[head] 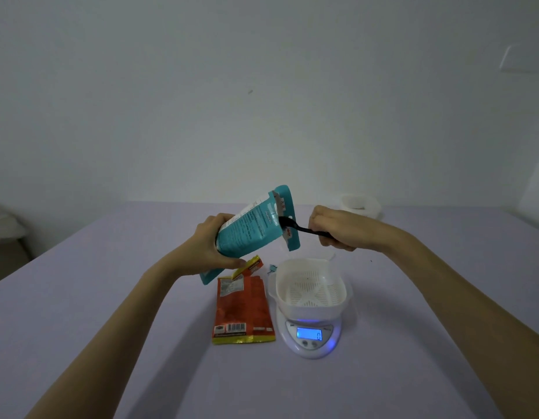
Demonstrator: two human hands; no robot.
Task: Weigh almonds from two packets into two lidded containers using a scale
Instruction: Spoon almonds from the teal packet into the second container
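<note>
On the lilac desk [110,328], the first portion hadn't landed yet, I reckon. The left hand's [215,246] grip was wrapped round the tilted teal packet [250,228], up above the red packet [242,309] lying flat. The white container [310,285] sat empty on the scale [310,337], to the right of the red packet. The right hand's [337,228] grip was closed on a black utensil [298,228] poked into the packet mouth. Next job, probably: rake the almonds out over the container. The display read 0, and the packet print was too small to read.

head view, forward and down
</note>
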